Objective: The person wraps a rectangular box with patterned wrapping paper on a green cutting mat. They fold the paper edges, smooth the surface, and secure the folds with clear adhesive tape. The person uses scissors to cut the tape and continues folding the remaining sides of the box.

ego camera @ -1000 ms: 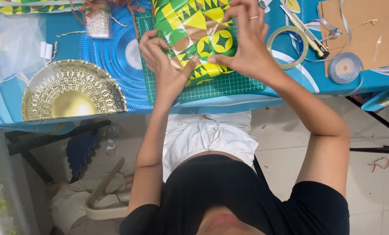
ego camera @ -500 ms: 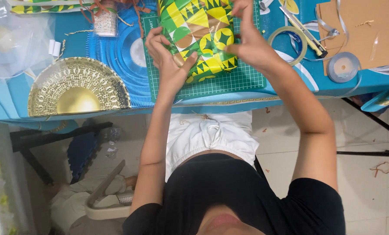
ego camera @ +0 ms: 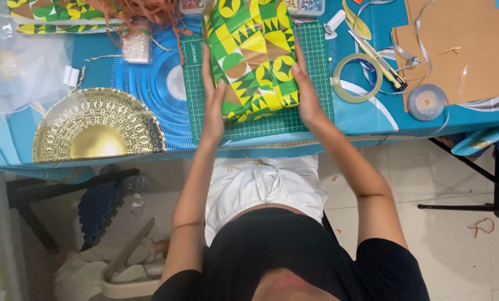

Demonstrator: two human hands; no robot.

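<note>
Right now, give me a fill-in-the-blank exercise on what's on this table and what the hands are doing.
1. Both hands, left hand and right hand, press the sides of a box wrapped in green and ____ patterned paper.
2. The wrapped box rests on a green cutting ____.
3. The gold half-round fan lies on the ____ hand's side.
4. The tape roll lies beside a utility ____.

Missing words: yellow; mat; left; knife

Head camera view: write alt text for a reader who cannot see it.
Two bare hands, the left hand and right hand, press the sides of a box wrapped in green and yellow patterned paper on a green cutting mat. A clear tape roll, a utility knife and brown cardboard lie to the right on the blue table.
</note>
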